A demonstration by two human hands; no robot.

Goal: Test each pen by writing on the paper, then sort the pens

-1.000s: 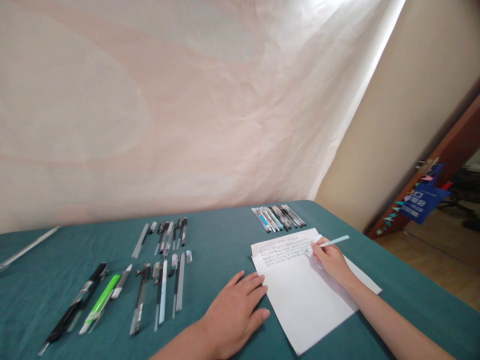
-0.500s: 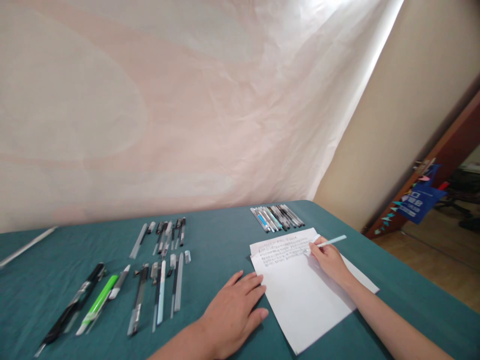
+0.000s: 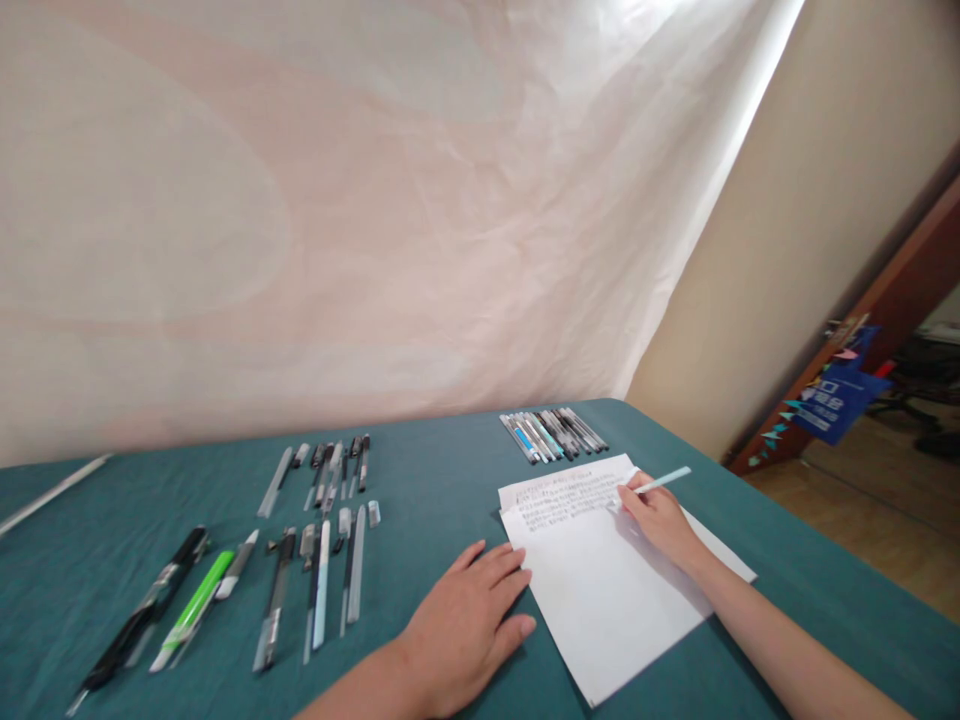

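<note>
While the left hand [image 3: 469,620] lies flat, gripping nothing, its fingertips [image 3: 523,556] meet the left edge of the paper [image 3: 615,610], seemingly to steady it; left of that hand lie pen parts [image 3: 321,590], spaced out perhaps so pieces stay distinct; the right hand [image 3: 660,522] pinches a pale blue pen [image 3: 664,480] low, probably for control, near the handwriting [image 3: 566,503]; beyond this hand, a row of pens [image 3: 553,437] lies side by side.

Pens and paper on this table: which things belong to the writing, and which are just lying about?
In use:
paper
pale pen in the right hand
left hand, at the paper's edge

Seemingly just lying about:
row of pens beyond the paper
green pen
pen parts left of the left hand
</note>
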